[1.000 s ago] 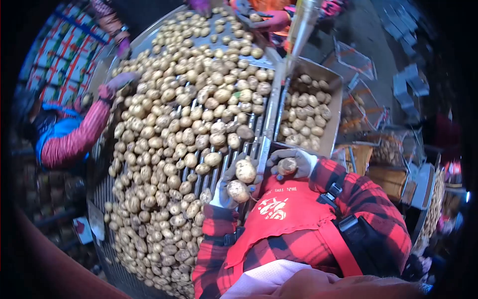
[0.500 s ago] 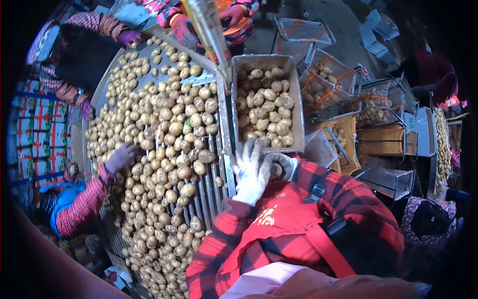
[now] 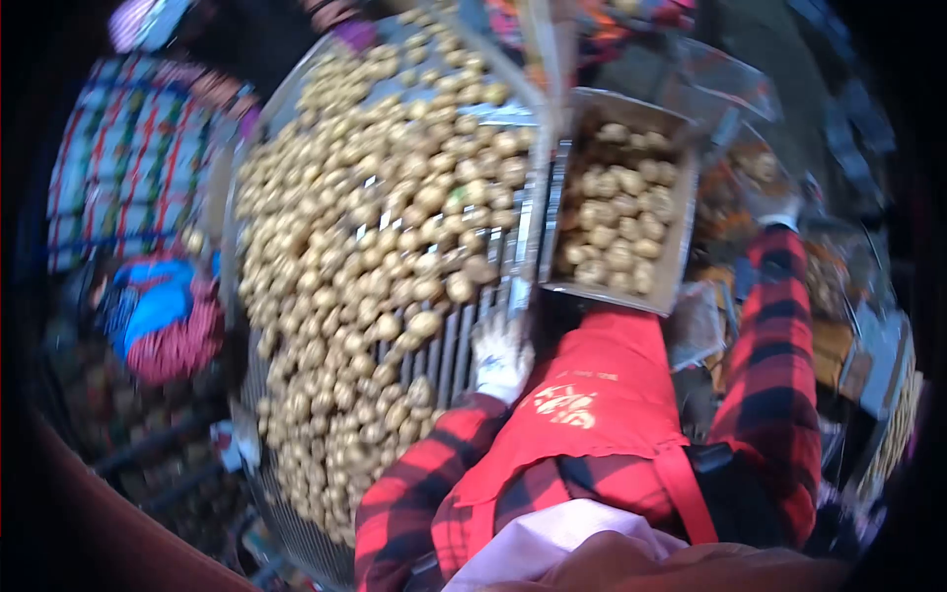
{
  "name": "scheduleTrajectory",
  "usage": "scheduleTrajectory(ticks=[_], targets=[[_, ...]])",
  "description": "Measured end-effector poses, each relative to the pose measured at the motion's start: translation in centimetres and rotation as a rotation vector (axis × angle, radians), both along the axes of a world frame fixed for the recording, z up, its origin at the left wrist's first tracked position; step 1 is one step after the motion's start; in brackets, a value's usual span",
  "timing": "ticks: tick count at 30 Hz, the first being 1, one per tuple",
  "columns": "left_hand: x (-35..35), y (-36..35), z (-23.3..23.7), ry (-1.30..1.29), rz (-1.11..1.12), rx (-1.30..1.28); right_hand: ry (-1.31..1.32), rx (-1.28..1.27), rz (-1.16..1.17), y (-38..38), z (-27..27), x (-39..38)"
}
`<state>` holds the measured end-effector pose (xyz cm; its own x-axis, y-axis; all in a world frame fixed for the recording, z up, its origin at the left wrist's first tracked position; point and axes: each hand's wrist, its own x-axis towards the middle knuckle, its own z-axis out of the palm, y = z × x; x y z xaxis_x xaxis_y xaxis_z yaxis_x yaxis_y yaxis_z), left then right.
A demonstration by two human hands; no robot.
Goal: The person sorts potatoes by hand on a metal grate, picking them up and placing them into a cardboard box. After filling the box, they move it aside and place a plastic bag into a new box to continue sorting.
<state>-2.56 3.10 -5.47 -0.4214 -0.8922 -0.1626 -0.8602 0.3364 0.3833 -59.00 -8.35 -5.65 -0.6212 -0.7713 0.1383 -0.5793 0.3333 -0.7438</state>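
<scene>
My left hand point(image 3: 501, 353), in a white work glove, rests at the metal side rail point(image 3: 531, 222) of the sorting table, fingers stretched forward and spread. Potatoes point(image 3: 395, 232) lie thickly over the table's slatted bed beside it. A lined box point(image 3: 685, 202) partly filled with potatoes stands just past the rail, in front of my red apron. Out to the right, my right hand point(image 3: 779, 209), also gloved, is at the frames of potato-filled mesh containers point(image 3: 752, 168); blur smears its fingers, and I cannot tell whether it grips anything.
Across the table are a co-worker's purple-gloved hand point(image 3: 355, 36) and another person in a blue vest point(image 3: 163, 301). Stacked printed cartons point(image 3: 133, 163) stand at far left. To the right are orange-brown bins point(image 3: 834, 350) and a second potato line point(image 3: 893, 434).
My hands have parted: the right has swung out to the containers, the left has dropped along the rail. The view has shifted, and the blue-vested person's arm has drawn back from the potatoes.
</scene>
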Motion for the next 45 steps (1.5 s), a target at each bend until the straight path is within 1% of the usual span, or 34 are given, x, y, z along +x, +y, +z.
scheduleTrajectory(ticks=[2,4,5,6,7,8,9,10,12,13,14,15,16,18,20,21,22,23,24,25,26,27,28,30,32,34,35,36,38,40,42,43,44,45], targets=[[0.0,0.6,-0.7,0.048,0.028,-0.103,-0.629,-0.186,-0.148,-2.2,-0.6,0.3],[-0.5,0.5,0.3,0.099,0.058,-0.072,-1.23,-0.297,-0.345,-2.6,-0.5,1.1],[-0.5,0.4,0.3,0.099,0.057,-0.078,-0.937,-0.25,-0.23,-2.2,-0.8,5.7],[-0.6,0.4,0.3,0.101,0.054,-0.084,-0.625,-0.176,0.109,-2.0,-3.1,9.1],[-0.6,0.5,0.1,0.092,0.057,-0.089,-0.024,-0.137,0.36,-2.5,-0.7,15.8],[-0.2,0.4,0.1,0.117,0.047,-0.09,-0.338,-0.01,0.462,-1.9,1.4,22.8],[-0.2,0.5,0.1,0.124,0.054,-0.086,-0.477,0.128,0.601,-1.7,4.7,28.9],[-0.2,0.5,0.1,0.131,0.056,-0.084,-0.024,0.001,0.805,-2.8,0.6,32.9],[-0.1,0.8,-0.3,0.118,0.066,-0.071,0.035,-0.232,1.11,-3.8,3.3,41.9],[-0.1,0.9,-0.6,0.1,0.064,-0.054,0.093,-0.223,1.232,-4.6,3.3,45.6],[0.0,2.0,-3.9,0.106,0.069,-0.054,0.166,-0.18,1.324,-5.0,2.7,49.2],[0.2,4.0,-9.6,0.009,0.051,-0.039,0.386,0.104,1.401,-4.6,2.0,52.9],[0.3,4.9,-12.5,-0.089,0.031,-0.021,0.297,-0.245,1.218,-2.6,0.8,54.7],[0.5,4.0,-10.7,-0.069,-0.003,0.012,0.215,-0.231,1.479,-0.6,1.1,55.4],[0.7,3.2,-8.3,-0.014,-0.023,-0.006,0.215,-0.257,1.691,1.0,1.3,53.1],[0.8,3.0,-8.0,0.007,-0.021,-0.009,0.087,-0.24,1.765,0.9,2.1,51.9],[1.0,2.6,-7.0,0.037,-0.021,-0.029,-0.013,-0.18,1.767,-1.2,4.0,51.1],[1.0,2.3,-6.4,0.067,-0.012,-0.044,-0.279,0.191,1.649,-2.6,-0.3,50.4],[0.7,1.9,-5.8,0.098,-0.003,-0.051,0.298,-0.383,1.46,-5.6,5.2,49.4],[0.5,1.8,-4.8,0.149,0.024,-0.109,0.276,-0.321,1.285,-8.5,3.3,48.3],[0.5,1.3,-4.2,0.194,0.047,-0.177,0.563,-0.421,1.055,-10.6,4.4,47.8],[0.4,1.1,-4.2,0.183,0.045,-0.167,0.607,-0.113,1.014,-12.9,4.3,47.6],[0.3,1.0,-4.4,0.187,0.048,-0.168,0.623,0.197,1.127,-15.9,3.9,48.0],[0.5,1.0,-4.7,0.155,0.014,-0.181,0.917,0.377,1.044,-18.6,0.8,51.3],[0.4,1.2,-4.6,0.143,0.025,-0.19,0.93,0.494,0.931,-18.6,3.0,53.7],[0.4,0.9,-4.8,0.135,0.033,-0.163,1.093,0.498,1.066,-21.5,-0.5,53.7],[0.3,1.0,-5.1,0.148,0.041,-0.155,1.033,0.37,1.132,-21.9,-0.9,52.6],[0.4,1.0,-5.0,0.146,0.038,-0.163,0.899,0.377,1.175,-22.0,1.0,51.4],[0.5,1.0,-5.2,0.165,0.028,-0.148,0.29,0.203,1.196,-20.3,3.6,47.9],[1.1,0.8,-3.7,0.174,0.04,-0.136,-0.454,0.548,1.16,-17.8,7.5,45.3],[2.5,0.2,-3.3,0.387,0.03,-0.121,-1.613,0.397,1.01,-13.0,5.1,40.3],[3.4,-1.4,-0.9,0.437,0.072,0.11,-1.75,0.361,0.972,-10.7,4.9,38.6],[4.4,-3.0,2.2,0.472,0.16,0.101,-1.888,0.323,0.927,-8.4,4.8,37.2],[5.5,-3.8,2.0,0.463,0.229,-0.057,-1.994,0.299,0.827,-6.3,3.9,36.0]])
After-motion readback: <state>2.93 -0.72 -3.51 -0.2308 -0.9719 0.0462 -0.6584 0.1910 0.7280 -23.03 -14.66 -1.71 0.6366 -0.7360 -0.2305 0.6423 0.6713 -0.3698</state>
